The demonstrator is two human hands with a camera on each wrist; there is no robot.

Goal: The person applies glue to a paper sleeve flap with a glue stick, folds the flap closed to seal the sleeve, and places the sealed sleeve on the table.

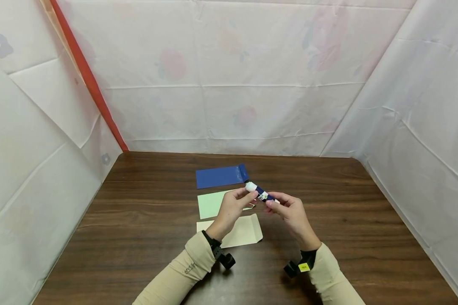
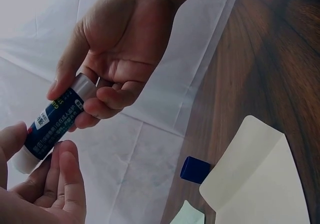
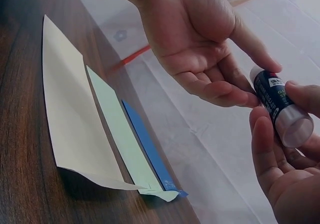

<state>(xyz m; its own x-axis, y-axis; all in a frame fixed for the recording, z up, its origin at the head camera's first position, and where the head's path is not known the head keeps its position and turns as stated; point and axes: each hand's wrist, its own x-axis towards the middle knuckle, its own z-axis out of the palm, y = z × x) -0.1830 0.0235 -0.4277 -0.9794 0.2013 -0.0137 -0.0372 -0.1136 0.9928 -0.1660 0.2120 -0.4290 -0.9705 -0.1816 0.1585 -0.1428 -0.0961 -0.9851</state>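
A glue stick (image 1: 265, 195) with a dark blue printed label is held up between both hands, tilted above the table. My left hand (image 1: 230, 210) pinches it near the clear, pale end, thumb on one side and fingers on the other. My right hand (image 1: 293, 214) grips the opposite, white end between thumb and fingertips. A small blue cap (image 2: 195, 170) lies on the table beside the cream envelope (image 2: 260, 184). Behind the hands lie a light green envelope (image 1: 211, 204), partly covered by the left hand, and a blue envelope (image 1: 217, 176) with whitish smears near its flap.
The three envelopes form a column on the brown wooden table (image 1: 137, 220), their flaps toward the right. White patterned sheeting (image 1: 229, 84) stands around the back and sides, with a red strip (image 1: 89, 80) at the left.
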